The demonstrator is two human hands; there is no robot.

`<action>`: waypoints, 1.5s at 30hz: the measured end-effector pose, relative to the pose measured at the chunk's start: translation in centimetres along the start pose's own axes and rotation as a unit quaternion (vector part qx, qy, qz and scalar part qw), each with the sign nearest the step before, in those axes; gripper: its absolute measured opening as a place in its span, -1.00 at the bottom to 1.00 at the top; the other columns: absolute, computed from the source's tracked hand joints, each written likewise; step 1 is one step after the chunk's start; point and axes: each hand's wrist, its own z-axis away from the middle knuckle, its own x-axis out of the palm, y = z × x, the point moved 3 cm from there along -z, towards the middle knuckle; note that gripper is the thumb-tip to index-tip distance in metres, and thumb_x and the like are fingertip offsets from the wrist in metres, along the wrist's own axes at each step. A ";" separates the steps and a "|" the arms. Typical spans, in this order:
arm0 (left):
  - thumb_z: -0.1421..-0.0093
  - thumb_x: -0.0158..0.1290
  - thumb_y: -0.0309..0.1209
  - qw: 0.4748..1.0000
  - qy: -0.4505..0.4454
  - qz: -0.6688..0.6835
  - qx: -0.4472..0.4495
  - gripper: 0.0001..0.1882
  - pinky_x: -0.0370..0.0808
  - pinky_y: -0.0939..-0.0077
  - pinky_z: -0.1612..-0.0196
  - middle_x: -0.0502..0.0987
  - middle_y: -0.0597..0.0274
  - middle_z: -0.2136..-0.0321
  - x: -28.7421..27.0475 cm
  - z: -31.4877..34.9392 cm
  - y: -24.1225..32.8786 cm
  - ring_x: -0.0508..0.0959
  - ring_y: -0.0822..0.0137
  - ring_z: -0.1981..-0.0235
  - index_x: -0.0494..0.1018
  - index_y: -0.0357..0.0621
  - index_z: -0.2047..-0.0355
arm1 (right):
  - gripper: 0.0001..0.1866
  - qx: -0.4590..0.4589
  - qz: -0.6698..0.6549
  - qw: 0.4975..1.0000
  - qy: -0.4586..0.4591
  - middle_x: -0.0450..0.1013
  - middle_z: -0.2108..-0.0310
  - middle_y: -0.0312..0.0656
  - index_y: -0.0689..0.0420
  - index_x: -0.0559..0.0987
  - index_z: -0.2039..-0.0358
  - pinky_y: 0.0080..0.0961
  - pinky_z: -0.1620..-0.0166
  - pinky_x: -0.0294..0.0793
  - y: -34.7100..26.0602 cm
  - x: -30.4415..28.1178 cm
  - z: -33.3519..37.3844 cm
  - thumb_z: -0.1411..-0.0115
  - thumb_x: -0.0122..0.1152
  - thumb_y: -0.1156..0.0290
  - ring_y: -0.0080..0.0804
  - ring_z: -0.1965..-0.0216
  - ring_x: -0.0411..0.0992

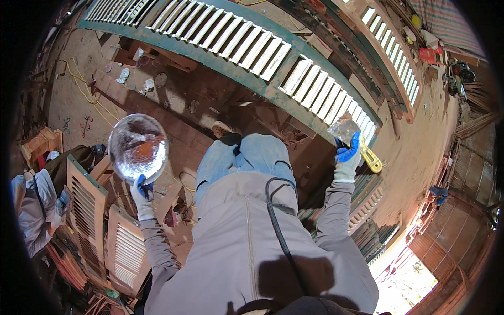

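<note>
My left hand [142, 195], in a white glove with blue fingers, grips the near rim of a round, shiny metal bowl [131, 170]. A reddish-brown patch shows inside the bowl. In my right hand [347, 157], gloved the same way, is a putty knife [373, 160] with a yellow handle. Its wide blade, pointing away from me, looks coated with something greyish. The blade is over or near the right end of a long louvred shutter [231, 65] with a green frame and pale slats; I cannot tell whether they touch.
Another louvred shutter [394, 58] stands at the far right. Two more shutters [84, 215] lean at the left, beside a person [39, 210] in pale clothes. A yellow cord [79, 79] and crumpled scraps [123, 76] lie on the dusty floor. Timber beams lie beneath the long shutter.
</note>
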 end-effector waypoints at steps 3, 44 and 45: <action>-0.26 0.02 -0.47 0.996 -0.064 0.056 0.017 -0.75 0.60 0.17 -0.02 0.55 0.01 0.13 -1.3 -1.1 -0.3 0.58 0.14 0.09 0.48 -0.31 0.08 | -0.54 0.000 -0.018 1.000 -0.020 0.44 -0.11 -0.23 0.06 0.39 -0.20 -0.17 0.03 0.61 0.6 1.4 -0.7 -0.38 0.07 0.14 -0.28 -0.05 0.49; -0.05 -0.03 -0.58 0.916 0.056 0.384 -0.100 -0.42 0.48 -0.02 -0.18 0.46 -0.18 -0.08 16.6 2.5 2.8 0.51 -0.13 -0.08 0.30 -0.37 -0.15 | -0.77 0.218 -0.082 0.964 -0.124 0.59 0.20 -0.34 -0.03 0.61 0.12 -0.63 0.40 0.50 9.0 32.0 -12.8 -0.24 0.25 0.22 -0.51 0.37 0.53; -0.04 -0.03 -0.57 0.915 0.062 0.385 -0.104 -0.42 0.48 -0.02 -0.18 0.46 -0.17 -0.08 16.2 1.6 3.6 0.51 -0.13 -0.08 0.30 -0.37 -0.15 | -0.74 0.234 -0.070 0.952 -0.184 0.58 0.14 -0.30 0.03 0.60 0.07 -0.58 0.30 0.56 9.1 33.5 -12.4 -0.25 0.24 0.27 -0.48 0.23 0.56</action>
